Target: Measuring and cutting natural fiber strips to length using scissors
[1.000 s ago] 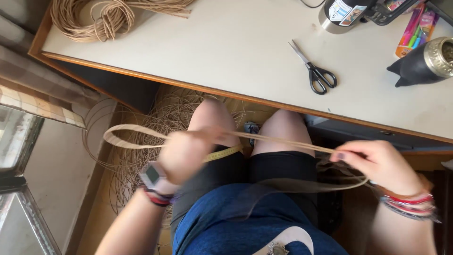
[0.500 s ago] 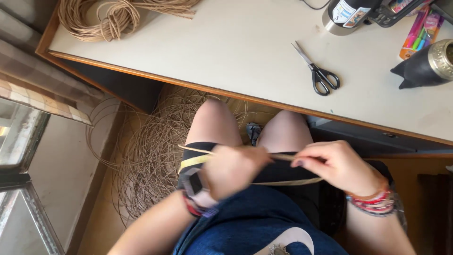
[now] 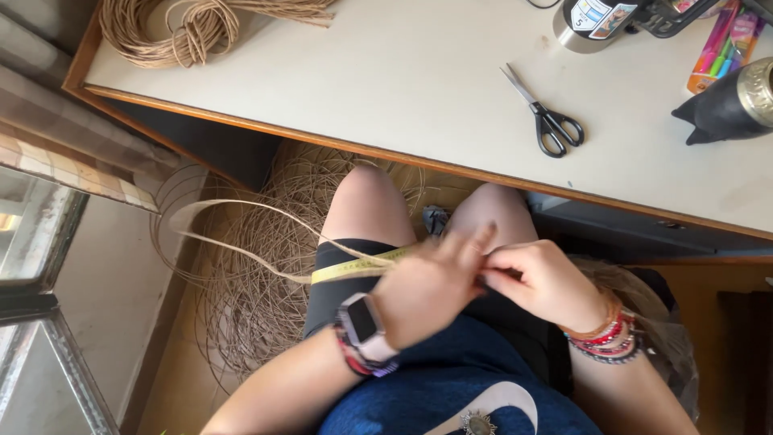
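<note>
A flat, pale cane strip [image 3: 241,229] loops out over the left thigh and runs back into both hands above the lap, beside a yellow measuring tape [image 3: 354,268]. The left hand [image 3: 431,290] closes on the strip, one finger raised; the right hand [image 3: 543,282] pinches its end, touching the left. Loose cane coils [image 3: 258,298] lie on the floor below. On the table [image 3: 386,89], scissors [image 3: 547,117] rest near the front edge, a cane bundle [image 3: 177,28] at the far left corner.
</note>
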